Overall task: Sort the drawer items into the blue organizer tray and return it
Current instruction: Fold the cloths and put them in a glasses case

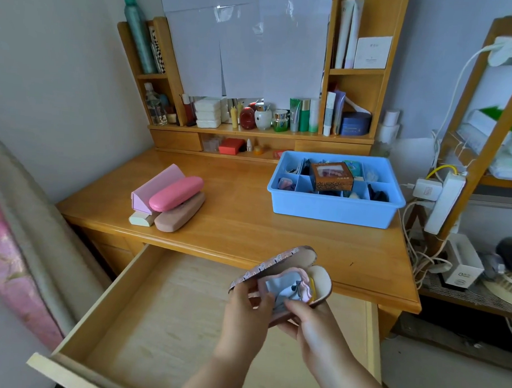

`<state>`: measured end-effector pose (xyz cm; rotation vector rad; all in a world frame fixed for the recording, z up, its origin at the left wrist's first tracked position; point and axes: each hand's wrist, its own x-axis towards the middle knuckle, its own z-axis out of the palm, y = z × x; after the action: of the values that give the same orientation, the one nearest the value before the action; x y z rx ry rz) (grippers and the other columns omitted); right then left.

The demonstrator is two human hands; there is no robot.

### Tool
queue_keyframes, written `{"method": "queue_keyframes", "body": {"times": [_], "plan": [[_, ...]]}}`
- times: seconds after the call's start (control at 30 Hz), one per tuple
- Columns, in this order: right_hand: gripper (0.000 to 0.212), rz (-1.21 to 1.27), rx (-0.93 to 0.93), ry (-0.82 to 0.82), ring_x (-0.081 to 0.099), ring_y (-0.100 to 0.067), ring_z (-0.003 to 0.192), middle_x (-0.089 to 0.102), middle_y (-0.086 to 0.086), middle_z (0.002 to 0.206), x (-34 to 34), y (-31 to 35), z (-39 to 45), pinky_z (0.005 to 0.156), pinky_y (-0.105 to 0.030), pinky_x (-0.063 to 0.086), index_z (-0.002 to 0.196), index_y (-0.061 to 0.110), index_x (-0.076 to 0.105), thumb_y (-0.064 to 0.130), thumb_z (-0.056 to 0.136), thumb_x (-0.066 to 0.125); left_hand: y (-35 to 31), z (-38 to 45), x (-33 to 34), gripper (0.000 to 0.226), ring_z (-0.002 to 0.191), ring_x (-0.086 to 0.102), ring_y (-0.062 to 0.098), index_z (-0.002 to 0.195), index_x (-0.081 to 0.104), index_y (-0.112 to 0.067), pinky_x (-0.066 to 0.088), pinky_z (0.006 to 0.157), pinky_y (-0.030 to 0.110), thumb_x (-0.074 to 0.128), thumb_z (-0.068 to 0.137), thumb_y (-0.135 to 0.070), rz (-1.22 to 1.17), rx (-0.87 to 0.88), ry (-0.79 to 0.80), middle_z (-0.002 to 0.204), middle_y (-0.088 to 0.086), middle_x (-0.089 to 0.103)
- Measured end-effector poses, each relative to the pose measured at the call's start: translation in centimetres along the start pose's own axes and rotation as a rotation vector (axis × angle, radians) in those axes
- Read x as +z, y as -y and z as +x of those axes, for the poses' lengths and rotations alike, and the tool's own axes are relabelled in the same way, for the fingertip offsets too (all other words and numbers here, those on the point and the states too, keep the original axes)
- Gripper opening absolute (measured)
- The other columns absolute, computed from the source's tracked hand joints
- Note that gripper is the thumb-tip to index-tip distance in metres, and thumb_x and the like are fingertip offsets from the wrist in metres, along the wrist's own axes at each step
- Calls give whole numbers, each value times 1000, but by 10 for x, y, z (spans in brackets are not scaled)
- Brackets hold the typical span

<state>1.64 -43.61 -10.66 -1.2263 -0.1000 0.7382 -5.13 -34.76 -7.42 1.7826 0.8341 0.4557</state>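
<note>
Above the open wooden drawer (103, 313) I hold an open brown glasses case (318, 280) with a patterned lid; pale blue cloth and a yellow strip show inside. My left hand (248, 308) grips its left side near the lid. My right hand (311, 319) holds it from below, thumb on the cloth. The blue organizer tray (333, 210) sits on the desk at the right, its compartments filled with small items and a brown box (331, 176) on top. The drawer floor looks bare.
A stack of pink glasses cases (172, 197) lies on the desk at the left. Cosmetics bottles and jars line the back shelf (260, 132). A power strip (445, 202) and cables hang beside a rack at the right. A bed edge (15, 227) runs along the left.
</note>
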Motion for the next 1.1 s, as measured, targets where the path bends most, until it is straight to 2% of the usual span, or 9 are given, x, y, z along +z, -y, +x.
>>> {"method": "queue_keyframes", "body": {"times": [0.2, 0.33, 0.4, 0.47, 0.57, 0.67, 0.8, 1.0, 1.1], "plan": [[42, -76, -74, 31, 71, -23, 88, 73, -8, 100, -3, 1, 1, 68, -35, 59, 116, 18, 60, -6, 85, 48, -4, 11, 4, 11, 65, 62, 3, 87, 68, -18, 45, 53, 14, 57, 87, -20, -23, -171, 74, 73, -7, 68], [55, -214, -203, -34, 63, -36, 104, 66, -16, 114, -2, -3, 1, 91, -52, 51, 132, 17, 48, -6, 82, 53, -2, 15, -2, 11, 73, 65, 27, 83, 70, -4, 57, 74, 37, 63, 85, -11, -297, -418, 163, 75, 13, 69], [58, -242, -225, -28, 61, -26, 111, 64, -7, 120, -2, -3, 0, 97, -50, 47, 134, 20, 47, -7, 83, 55, -3, 17, -8, 11, 75, 67, 31, 92, 68, 3, 57, 76, 38, 64, 86, -5, -423, -540, 224, 80, 18, 70], [52, -249, -202, -3, 64, -21, 107, 68, -3, 114, -4, -2, -1, 94, -47, 51, 129, 22, 50, -5, 84, 57, -4, 18, -12, 13, 77, 66, 30, 94, 68, 2, 55, 65, 31, 67, 85, -7, -436, -600, 287, 83, 18, 71], [39, -200, -126, 58, 70, -13, 87, 74, 2, 94, -11, 0, 1, 69, -27, 58, 112, 21, 58, -7, 86, 53, -5, 18, -14, 21, 77, 58, 26, 94, 68, -6, 35, 51, 23, 69, 84, -24, -344, -614, 364, 88, 14, 69], [34, -186, -102, 94, 71, -7, 79, 75, 5, 87, -15, 5, 0, 59, -17, 53, 104, 20, 62, -8, 87, 52, -3, 22, -14, 26, 65, 65, 20, 96, 70, -4, 45, 51, 24, 65, 87, -28, -413, -561, 373, 85, 11, 72], [34, -168, -95, 122, 70, -10, 89, 74, 4, 96, -16, 5, -1, 64, -22, 55, 107, 25, 63, -1, 89, 53, -1, 23, -13, 22, 73, 71, 22, 105, 67, 0, 53, 56, 24, 63, 87, -11, -501, -466, 417, 91, 17, 73], [28, -172, -78, 197, 69, -8, 93, 73, 6, 101, -14, 4, -1, 69, -23, 56, 114, 23, 59, 14, 89, 64, -3, 22, -13, 18, 67, 71, 28, 101, 66, 2, 57, 55, 32, 64, 83, -1, -599, -538, 385, 85, 21, 72], [47, -148, -63, 225, 67, -14, 102, 71, 0, 109, -14, 5, -3, 78, -33, 57, 122, 21, 55, 34, 80, 74, -4, 23, -16, 22, 78, 71, 32, 107, 65, 1, 59, 64, 38, 59, 87, -5, -657, -510, 414, 97, 23, 71]]}}
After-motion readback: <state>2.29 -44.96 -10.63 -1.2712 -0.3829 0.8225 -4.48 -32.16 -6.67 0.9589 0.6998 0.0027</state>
